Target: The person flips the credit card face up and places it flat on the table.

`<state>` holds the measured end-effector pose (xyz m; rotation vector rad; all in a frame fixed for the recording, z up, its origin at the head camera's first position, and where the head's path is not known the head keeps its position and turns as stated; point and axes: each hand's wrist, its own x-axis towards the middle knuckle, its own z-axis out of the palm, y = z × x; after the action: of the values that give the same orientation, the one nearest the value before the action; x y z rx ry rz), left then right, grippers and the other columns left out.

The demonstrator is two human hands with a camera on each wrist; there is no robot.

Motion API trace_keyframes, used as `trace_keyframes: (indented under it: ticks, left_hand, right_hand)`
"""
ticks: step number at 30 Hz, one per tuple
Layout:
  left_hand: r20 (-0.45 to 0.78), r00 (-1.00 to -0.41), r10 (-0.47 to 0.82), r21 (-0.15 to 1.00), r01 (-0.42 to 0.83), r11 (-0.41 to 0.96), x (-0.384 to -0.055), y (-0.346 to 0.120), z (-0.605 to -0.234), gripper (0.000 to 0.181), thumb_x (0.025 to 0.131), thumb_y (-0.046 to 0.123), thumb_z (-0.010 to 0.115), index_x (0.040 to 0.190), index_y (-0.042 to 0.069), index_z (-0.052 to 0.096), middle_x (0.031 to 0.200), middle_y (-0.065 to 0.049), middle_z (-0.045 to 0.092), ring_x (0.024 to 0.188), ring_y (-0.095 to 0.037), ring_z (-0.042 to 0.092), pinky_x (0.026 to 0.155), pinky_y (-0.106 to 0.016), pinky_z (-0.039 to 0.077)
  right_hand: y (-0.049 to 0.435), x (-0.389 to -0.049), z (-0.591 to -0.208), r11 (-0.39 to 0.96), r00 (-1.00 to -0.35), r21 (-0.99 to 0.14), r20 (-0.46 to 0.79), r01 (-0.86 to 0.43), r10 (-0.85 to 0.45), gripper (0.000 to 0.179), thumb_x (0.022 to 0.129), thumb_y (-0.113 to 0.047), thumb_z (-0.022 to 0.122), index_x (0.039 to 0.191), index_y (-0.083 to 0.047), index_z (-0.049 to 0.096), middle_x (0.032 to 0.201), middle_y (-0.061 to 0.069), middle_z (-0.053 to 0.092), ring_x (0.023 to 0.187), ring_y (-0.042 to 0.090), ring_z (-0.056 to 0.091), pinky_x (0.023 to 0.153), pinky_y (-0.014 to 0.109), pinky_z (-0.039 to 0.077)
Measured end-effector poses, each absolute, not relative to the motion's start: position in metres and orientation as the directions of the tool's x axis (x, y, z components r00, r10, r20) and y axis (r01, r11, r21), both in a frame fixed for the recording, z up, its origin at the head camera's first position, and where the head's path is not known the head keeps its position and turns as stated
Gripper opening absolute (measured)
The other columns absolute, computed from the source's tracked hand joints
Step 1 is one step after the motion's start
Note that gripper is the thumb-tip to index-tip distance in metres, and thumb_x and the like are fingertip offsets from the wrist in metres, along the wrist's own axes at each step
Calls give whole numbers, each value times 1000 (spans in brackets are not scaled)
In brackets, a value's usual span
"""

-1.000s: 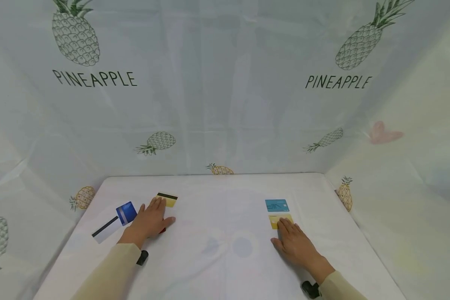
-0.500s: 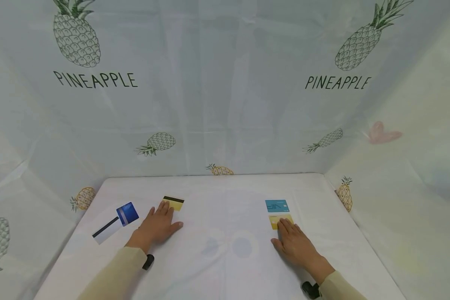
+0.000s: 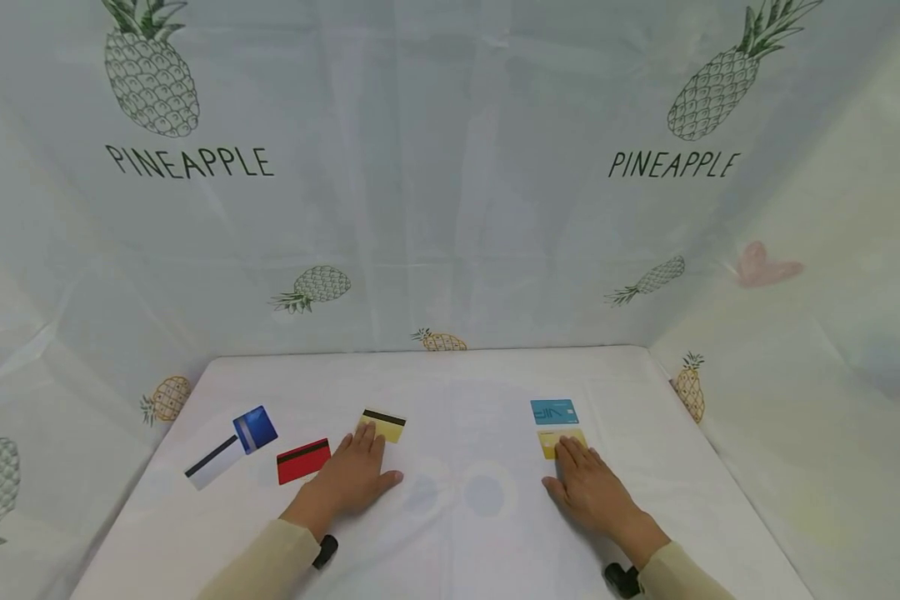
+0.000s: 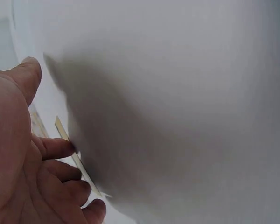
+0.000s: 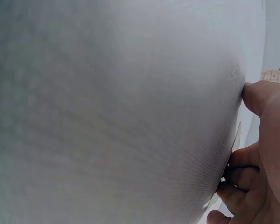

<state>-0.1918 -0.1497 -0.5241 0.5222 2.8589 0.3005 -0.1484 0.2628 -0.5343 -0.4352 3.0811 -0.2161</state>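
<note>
One striped yellow card lies farther right on the surface than a second ago, leaving the red card in fuller view beside the left hand. Its fingers rest nearly straight on the yellow card, thumb spread; the right hand, fingers likewise, touches a second yellow card just beside the teal card.

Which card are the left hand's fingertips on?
The yellow card with the dark stripe, under the left hand. The other yellow card, under the right hand, shows no dark stripe; the red card is striped but lies beside the left hand.
</note>
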Motion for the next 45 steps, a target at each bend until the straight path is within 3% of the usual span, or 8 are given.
trace_keyframes:
  ticks: [9,17,31,45]
  left_hand:
    - [-137,-879,457,255,414,874,-171,-130,-525,77,103,52,62,154,-4,47,165,-26,37,157,-44,30,126,-59,29]
    - [-154,-876,458,292,402,868,-162,-124,-522,74,103,48,62,155,-2,47,166,-25,38,157,-42,32,126,-57,31]
    - [-163,-881,444,225,405,886,-157,-116,-517,71,104,49,62,155,1,50,164,-20,44,155,-37,38,125,-54,33]
    - [-144,-888,437,200,406,892,-152,-101,-510,65,103,43,63,150,-1,55,159,-22,50,151,-39,44,123,-55,36]
  right_hand:
    - [263,-148,-531,956,-963,-124,-9,-265,-269,70,108,-43,57,151,11,47,160,28,45,151,46,41,121,64,33]
    - [263,-149,-533,954,-963,-137,-7,-267,-270,71,108,-43,57,151,12,46,160,30,44,151,47,41,121,65,33]
    - [263,-148,-533,951,-958,-119,32,-287,-285,71,108,-45,56,153,9,46,161,28,44,151,45,40,121,66,31]
    - [240,-156,-526,912,-896,9,186,-409,-403,71,96,-34,77,146,10,53,154,28,53,144,44,51,118,63,39]
